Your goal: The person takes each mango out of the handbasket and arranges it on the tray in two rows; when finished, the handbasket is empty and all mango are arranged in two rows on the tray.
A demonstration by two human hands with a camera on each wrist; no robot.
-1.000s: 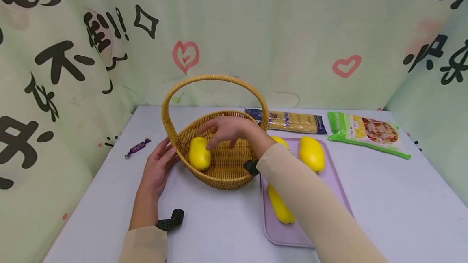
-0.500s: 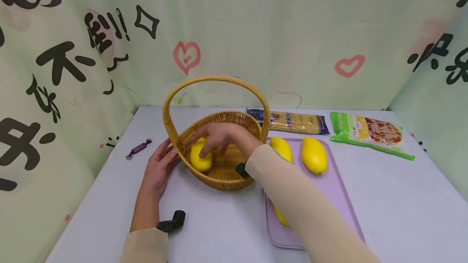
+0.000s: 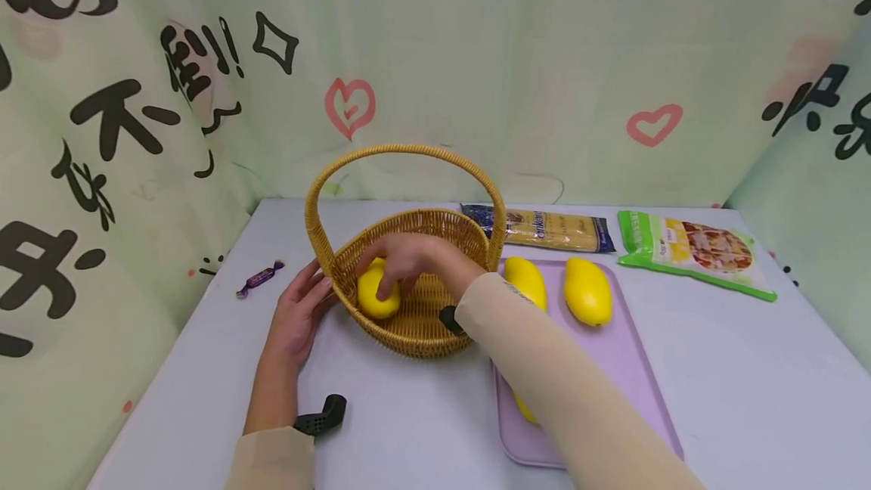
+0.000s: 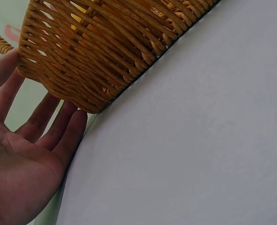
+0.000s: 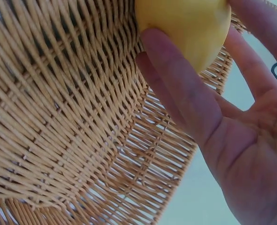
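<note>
A woven wicker basket (image 3: pixel 427 345) with a tall arched handle stands on the table, tipped slightly toward me. Inside, at its left side, is a yellow mango (image 3: pixel 373 305). My right hand (image 3: pixel 415 257) reaches under the handle and holds this mango between thumb and fingers; the right wrist view shows fingers on either side of the mango (image 5: pixel 188 33). My left hand (image 3: pixel 296 320) rests against the basket's outer left wall. In the left wrist view its fingertips touch the wicker wall (image 4: pixel 96 56), and the palm (image 4: pixel 26 173) stands apart from it.
To the right lies a lilac tray (image 3: pixel 636 399) with mangoes (image 3: pixel 588 292) on it, partly hidden by my right sleeve. Behind are a pasta packet (image 3: pixel 551 229) and a green-edged food bag (image 3: pixel 701 252). A purple wrapped candy (image 3: pixel 260 278) lies at left.
My right hand has moved down and left onto the mango in the basket, its fingers now around it. The left hand stays against the basket.
</note>
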